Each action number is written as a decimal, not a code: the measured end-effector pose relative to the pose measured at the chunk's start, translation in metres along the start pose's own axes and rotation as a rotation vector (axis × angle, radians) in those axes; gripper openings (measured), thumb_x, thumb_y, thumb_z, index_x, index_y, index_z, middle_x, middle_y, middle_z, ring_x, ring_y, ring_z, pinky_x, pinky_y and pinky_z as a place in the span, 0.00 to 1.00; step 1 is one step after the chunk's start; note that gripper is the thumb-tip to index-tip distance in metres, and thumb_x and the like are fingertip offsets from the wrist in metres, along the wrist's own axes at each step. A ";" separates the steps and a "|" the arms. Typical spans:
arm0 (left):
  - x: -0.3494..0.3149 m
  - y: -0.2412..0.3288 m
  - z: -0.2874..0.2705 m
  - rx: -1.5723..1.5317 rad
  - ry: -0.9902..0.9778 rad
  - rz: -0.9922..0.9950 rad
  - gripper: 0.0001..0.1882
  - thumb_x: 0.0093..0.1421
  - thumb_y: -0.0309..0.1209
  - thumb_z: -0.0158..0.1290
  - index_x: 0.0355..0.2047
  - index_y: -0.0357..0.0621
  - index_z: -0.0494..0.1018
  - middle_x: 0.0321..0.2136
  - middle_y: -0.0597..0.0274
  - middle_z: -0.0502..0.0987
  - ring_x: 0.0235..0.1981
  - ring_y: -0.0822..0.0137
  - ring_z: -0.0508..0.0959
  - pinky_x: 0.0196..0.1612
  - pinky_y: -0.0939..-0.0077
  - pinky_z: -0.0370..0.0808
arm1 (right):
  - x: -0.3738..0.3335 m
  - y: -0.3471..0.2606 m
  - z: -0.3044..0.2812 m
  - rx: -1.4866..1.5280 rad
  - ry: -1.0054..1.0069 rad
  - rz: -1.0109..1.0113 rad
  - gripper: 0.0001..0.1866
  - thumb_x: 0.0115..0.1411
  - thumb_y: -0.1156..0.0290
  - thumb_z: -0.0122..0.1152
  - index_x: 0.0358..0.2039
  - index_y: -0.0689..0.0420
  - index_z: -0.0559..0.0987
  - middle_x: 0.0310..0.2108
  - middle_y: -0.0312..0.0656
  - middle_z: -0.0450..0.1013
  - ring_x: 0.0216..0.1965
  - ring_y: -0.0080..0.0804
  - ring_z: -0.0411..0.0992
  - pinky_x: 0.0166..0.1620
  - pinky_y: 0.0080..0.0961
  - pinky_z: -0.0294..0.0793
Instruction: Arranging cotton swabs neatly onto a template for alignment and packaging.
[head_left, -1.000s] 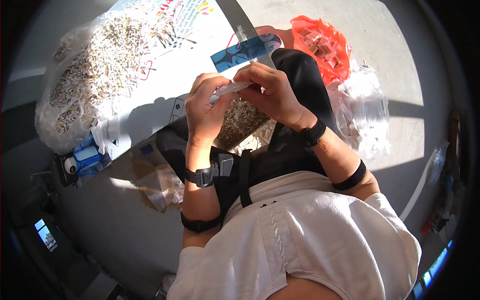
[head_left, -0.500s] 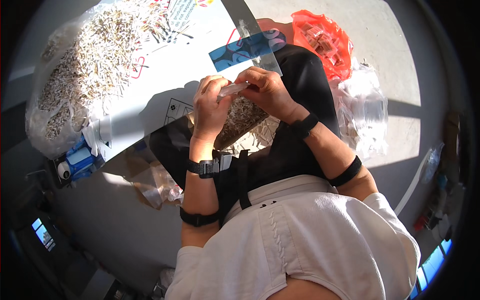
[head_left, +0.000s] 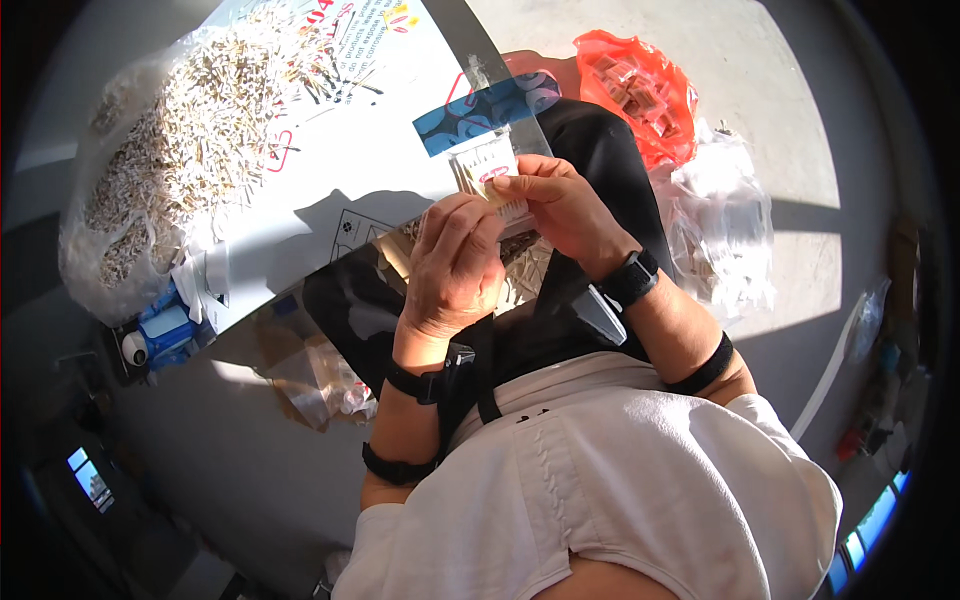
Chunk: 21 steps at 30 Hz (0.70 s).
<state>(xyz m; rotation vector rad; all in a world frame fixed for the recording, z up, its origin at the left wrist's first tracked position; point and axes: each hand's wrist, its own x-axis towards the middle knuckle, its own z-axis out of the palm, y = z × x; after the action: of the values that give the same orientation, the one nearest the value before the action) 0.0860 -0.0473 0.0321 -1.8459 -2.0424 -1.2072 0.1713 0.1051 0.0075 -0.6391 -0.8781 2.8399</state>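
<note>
Both hands are together over the table's near right corner, on a small clear packet [head_left: 482, 168] with red print and slim pale sticks inside. My right hand [head_left: 565, 205] pinches its right side, thumb on top. My left hand [head_left: 455, 255] is closed at its lower left edge, the fingers partly hiding it. Below the hands a container of loose sticks [head_left: 522, 275] shows between my legs, mostly covered. On the table at the left lies a large heap of small sticks [head_left: 215, 110], spilling from a clear plastic bag [head_left: 85, 255].
A blue film strip [head_left: 485, 108] lies across the table [head_left: 380, 150] corner. At the right stand a red bag [head_left: 640, 95] of small packets and a clear bag [head_left: 715, 215]. A translucent flat piece [head_left: 603, 318] rests by my right wrist. A blue-and-white bottle [head_left: 160, 335] is at the table's left edge.
The packet has turned from edge-on to face-up, showing its print and sticks. My left hand has moved down and right, and the right hand slightly right. The translucent piece now shows near my right wrist.
</note>
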 end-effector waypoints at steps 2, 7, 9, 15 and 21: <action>0.000 0.007 -0.011 -0.222 0.158 -0.198 0.23 0.45 0.25 0.60 0.44 0.36 0.70 0.44 0.53 0.72 0.46 0.54 0.73 0.50 0.63 0.71 | -0.006 -0.008 0.007 -0.119 -0.030 -0.088 0.06 0.59 0.75 0.63 0.36 0.63 0.82 0.34 0.37 0.79 0.34 0.22 0.77 0.40 0.19 0.75; 0.027 0.008 -0.030 -0.336 0.179 -0.490 0.29 0.45 0.38 0.69 0.45 0.40 0.72 0.44 0.56 0.72 0.46 0.64 0.72 0.47 0.71 0.69 | -0.017 -0.015 0.016 -0.342 -0.101 -0.286 0.11 0.57 0.81 0.63 0.42 0.62 0.81 0.38 0.37 0.79 0.38 0.19 0.76 0.46 0.19 0.75; 0.037 0.011 -0.035 -0.322 0.140 -0.461 0.26 0.45 0.36 0.69 0.42 0.40 0.73 0.41 0.58 0.73 0.43 0.64 0.72 0.45 0.71 0.70 | -0.020 -0.016 0.020 -0.339 -0.143 -0.293 0.13 0.57 0.82 0.62 0.43 0.62 0.81 0.38 0.36 0.79 0.38 0.19 0.75 0.47 0.18 0.75; 0.048 0.020 -0.039 -0.292 0.091 -0.412 0.18 0.44 0.30 0.69 0.32 0.41 0.73 0.31 0.63 0.73 0.36 0.64 0.75 0.39 0.72 0.73 | -0.024 -0.019 0.025 -0.363 -0.223 -0.319 0.14 0.56 0.85 0.61 0.44 0.62 0.81 0.40 0.35 0.78 0.42 0.19 0.74 0.47 0.17 0.75; 0.045 0.018 -0.036 -0.204 0.115 -0.288 0.16 0.44 0.27 0.68 0.30 0.40 0.72 0.29 0.63 0.73 0.33 0.64 0.73 0.35 0.75 0.72 | -0.025 -0.020 0.029 -0.467 -0.236 -0.394 0.15 0.54 0.85 0.63 0.43 0.60 0.81 0.42 0.36 0.77 0.44 0.20 0.73 0.48 0.18 0.74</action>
<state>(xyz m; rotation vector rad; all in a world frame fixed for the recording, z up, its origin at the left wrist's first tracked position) 0.0768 -0.0362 0.0904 -1.5497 -2.2492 -1.6091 0.1810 0.1011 0.0495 -0.1342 -1.5354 2.3934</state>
